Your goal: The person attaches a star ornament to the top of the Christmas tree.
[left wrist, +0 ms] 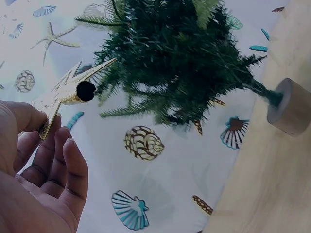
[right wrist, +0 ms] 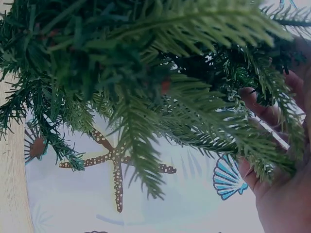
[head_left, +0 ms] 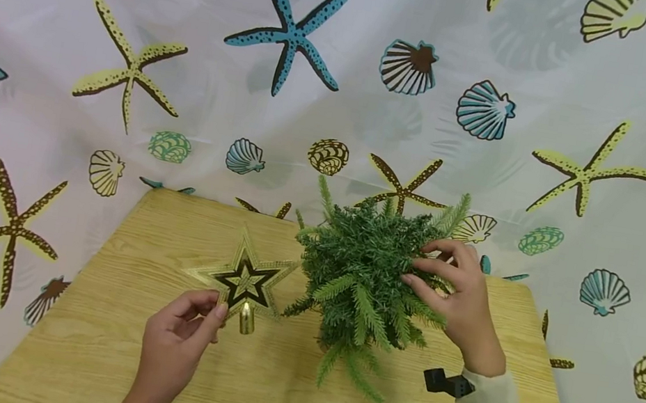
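Observation:
My left hand (head_left: 181, 337) pinches a gold star tree topper (head_left: 245, 281) by one lower point, between thumb and fingers. The star has a dark inner outline and a short gold tube at its base; the tube's open end (left wrist: 86, 91) faces the left wrist camera. To its right stands a small artificial Christmas tree (head_left: 365, 272), dark green with lighter sprigs. My right hand (head_left: 460, 294) is at the tree's upper right, thumb and fingers curled in on its branches. Sprigs partly hide these fingers (right wrist: 267, 114) in the right wrist view.
The tree's round wooden base (left wrist: 290, 107) rests on a light wood table (head_left: 105, 336). A white cloth (head_left: 341, 7) printed with starfish and shells hangs behind and along both sides. A black strap piece (head_left: 448, 383) sits at my right wrist.

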The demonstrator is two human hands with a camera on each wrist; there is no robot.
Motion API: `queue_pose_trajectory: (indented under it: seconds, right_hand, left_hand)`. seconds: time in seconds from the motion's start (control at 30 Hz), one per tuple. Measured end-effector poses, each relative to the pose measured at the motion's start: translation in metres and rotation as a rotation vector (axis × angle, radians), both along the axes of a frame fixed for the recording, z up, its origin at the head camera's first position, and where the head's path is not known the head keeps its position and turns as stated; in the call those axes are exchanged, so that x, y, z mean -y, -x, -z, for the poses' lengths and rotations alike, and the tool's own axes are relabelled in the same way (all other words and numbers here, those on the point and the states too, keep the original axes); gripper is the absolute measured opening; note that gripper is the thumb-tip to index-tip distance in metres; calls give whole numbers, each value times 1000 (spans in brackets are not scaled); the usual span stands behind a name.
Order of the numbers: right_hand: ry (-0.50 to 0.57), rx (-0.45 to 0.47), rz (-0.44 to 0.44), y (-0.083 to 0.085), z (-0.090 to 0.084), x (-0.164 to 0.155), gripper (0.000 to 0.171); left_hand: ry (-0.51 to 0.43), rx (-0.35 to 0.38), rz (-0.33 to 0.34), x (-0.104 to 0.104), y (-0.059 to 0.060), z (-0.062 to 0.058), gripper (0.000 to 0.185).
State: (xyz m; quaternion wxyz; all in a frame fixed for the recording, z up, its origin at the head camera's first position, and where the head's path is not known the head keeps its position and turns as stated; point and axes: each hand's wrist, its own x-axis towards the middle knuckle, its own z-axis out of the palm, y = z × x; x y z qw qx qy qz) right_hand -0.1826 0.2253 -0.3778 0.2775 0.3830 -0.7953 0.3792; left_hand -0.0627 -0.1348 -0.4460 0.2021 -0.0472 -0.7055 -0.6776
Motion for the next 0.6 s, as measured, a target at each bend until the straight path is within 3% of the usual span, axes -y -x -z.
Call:
queue_pose_trajectory:
  seconds: [0.27,0.47,0.6]
  right_hand:
    - [-3,-29,0,-2,2,-1,19]
    - [-11,22,8,-2,4,-1,22]
    - [-3,32,21,-5,4,-1,25]
  left_hand:
    - [-26,-88,15,-6,6,-23,12]
    - [-106,-226,54,-16,16,-35,14]
    - [-99,-226,73,-24,19,-39,14]
